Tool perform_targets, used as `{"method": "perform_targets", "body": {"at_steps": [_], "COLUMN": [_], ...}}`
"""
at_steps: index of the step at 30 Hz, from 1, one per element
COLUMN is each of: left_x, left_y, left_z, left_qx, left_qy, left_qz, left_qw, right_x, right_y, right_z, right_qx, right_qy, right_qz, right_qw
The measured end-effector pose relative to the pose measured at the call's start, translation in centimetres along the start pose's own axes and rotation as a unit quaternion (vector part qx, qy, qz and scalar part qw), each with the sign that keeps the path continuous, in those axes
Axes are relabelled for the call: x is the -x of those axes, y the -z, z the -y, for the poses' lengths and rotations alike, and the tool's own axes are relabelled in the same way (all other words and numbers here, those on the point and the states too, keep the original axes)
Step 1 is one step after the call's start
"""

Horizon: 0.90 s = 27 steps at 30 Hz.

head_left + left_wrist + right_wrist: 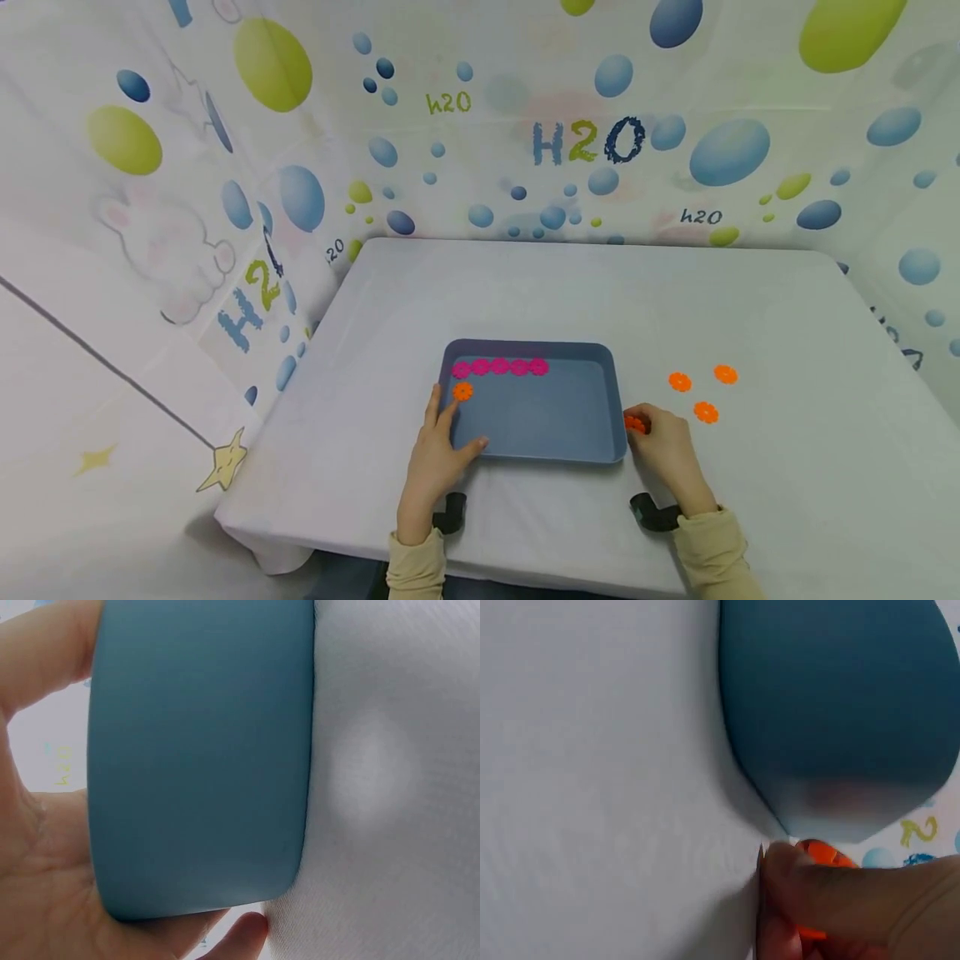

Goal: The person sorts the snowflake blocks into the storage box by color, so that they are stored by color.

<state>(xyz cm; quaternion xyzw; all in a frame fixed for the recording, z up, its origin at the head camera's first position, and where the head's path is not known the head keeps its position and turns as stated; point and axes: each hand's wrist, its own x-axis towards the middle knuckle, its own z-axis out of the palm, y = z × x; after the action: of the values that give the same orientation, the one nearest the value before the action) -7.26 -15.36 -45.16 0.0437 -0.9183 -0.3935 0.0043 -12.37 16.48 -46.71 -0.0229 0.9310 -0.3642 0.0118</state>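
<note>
A blue-grey tray (540, 417) lies in front of me in the head view. Inside it, several pink flower-shaped discs (500, 366) form a row along the back, and one orange flower-shaped disc (463, 391) sits below the row's left end. My left hand (437, 454) rests at the tray's front left corner with fingers spread, one fingertip close to that orange disc. Just outside the right rim, my right hand (663, 442) pinches an orange disc (635, 424) between thumb and fingers. The right wrist view shows this orange disc (825, 853) partly hidden behind the thumb.
Three more orange discs (706, 412) lie on the white tablecloth (795, 467) to the right of the tray. A patterned curtain (480, 125) hangs behind the table. Black wrist mounts (654, 512) sit below both hands.
</note>
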Motion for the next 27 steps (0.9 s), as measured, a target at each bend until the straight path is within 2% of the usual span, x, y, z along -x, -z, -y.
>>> {"method": "perform_targets", "body": {"at_steps": [3, 8, 11, 20, 23, 27], "left_x": [0.0, 0.0, 0.0, -0.1, 0.0, 0.2], "left_y": [0.0, -0.1, 0.0, 0.0, 0.0, 0.1], "left_z": [0.0, 0.1, 0.1, 0.1, 0.0, -0.3], "left_qx": [0.0, 0.0, 0.0, -0.004, -0.001, 0.003], "left_qy": [0.0, 0.002, 0.001, -0.004, -0.001, 0.002], "left_qz": [0.001, 0.002, -0.001, -0.004, -0.003, -0.002], "left_qw": [1.0, 1.0, 1.0, 1.0, 1.0, 1.0], "right_x": [0.1, -0.2, -0.6, -2.1, -2.7, -3.5], "right_y": [0.4, 1.5, 2.2, 3.2, 2.8, 2.0], "right_z": [0.0, -0.3, -0.2, 2.4, 3.6, 5.2], "right_qx": [-0.011, -0.056, -0.1, -0.256, -0.287, -0.303], "right_qy": [-0.013, -0.06, -0.072, -0.045, -0.032, -0.021], "right_qz": [-0.003, -0.005, -0.007, 0.001, 0.018, 0.042], "right_qw": [0.9999, 0.9966, 0.9924, 0.9656, 0.9572, 0.9518]}}
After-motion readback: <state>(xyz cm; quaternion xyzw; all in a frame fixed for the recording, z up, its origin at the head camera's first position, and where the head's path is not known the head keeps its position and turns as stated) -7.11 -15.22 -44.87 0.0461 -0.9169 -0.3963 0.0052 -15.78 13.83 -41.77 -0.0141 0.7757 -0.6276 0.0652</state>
